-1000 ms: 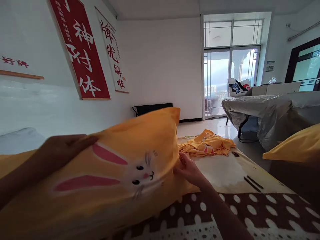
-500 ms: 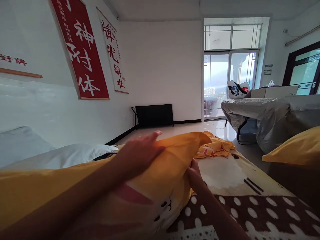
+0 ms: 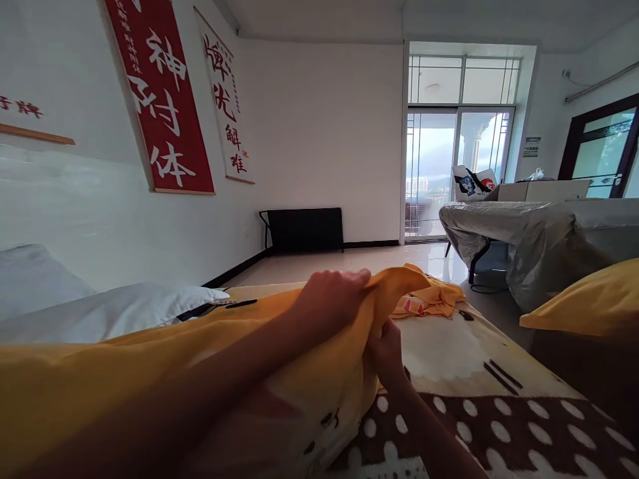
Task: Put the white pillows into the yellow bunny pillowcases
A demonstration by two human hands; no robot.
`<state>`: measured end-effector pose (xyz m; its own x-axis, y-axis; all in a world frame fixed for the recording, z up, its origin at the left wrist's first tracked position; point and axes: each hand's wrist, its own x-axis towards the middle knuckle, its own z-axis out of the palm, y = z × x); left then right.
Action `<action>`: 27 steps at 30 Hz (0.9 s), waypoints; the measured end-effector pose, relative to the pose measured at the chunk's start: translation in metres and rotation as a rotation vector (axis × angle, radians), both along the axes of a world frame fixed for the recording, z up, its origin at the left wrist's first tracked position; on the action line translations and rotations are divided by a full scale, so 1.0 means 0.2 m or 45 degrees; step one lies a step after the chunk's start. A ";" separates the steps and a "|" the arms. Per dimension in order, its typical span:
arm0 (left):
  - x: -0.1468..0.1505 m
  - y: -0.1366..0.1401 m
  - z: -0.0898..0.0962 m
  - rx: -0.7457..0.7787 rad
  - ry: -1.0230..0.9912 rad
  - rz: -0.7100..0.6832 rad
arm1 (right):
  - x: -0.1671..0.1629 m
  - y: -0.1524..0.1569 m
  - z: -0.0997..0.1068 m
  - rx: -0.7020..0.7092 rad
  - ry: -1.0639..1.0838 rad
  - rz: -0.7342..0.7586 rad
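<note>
A yellow-orange pillowcase (image 3: pixel 344 379) with a printed cartoon face stretches across the lower left, its far corner raised in front of me. My left hand (image 3: pixel 334 293) is closed on the upper edge near that corner, with the forearm lying across the fabric. Just below and to the right, my right hand (image 3: pixel 388 352) pinches the side edge of the same pillowcase. Its fingertips are partly hidden by the cloth. Whether a pillow fills the pillowcase, I cannot tell.
Beneath lies a patterned blanket (image 3: pixel 444 349), with a crumpled orange cloth (image 3: pixel 436 297) at its far end. White pillows (image 3: pixel 124 309) rest along the left wall. A yellow pillow (image 3: pixel 594 299) is at right, near a plastic-covered table (image 3: pixel 539 233). A black folded item (image 3: pixel 304 229) leans against the far wall.
My left hand has moved right along the upper edge and closed on the fabric, pulling the corner into folds. My right hand keeps its grip nearly in place.
</note>
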<state>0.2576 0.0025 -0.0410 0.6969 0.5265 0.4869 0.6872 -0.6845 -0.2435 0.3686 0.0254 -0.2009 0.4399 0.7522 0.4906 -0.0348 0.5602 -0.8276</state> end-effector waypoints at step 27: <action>0.23 -0.01 0.08 0.136 -0.008 -0.054 | 0.03 0.01 -0.02 -0.095 -0.145 -0.043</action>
<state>0.3034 0.0003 -0.0252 0.7145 0.4413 0.5430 0.6597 -0.6834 -0.3127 0.3746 0.0271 -0.2053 0.4101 0.7744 0.4818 0.0794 0.4960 -0.8647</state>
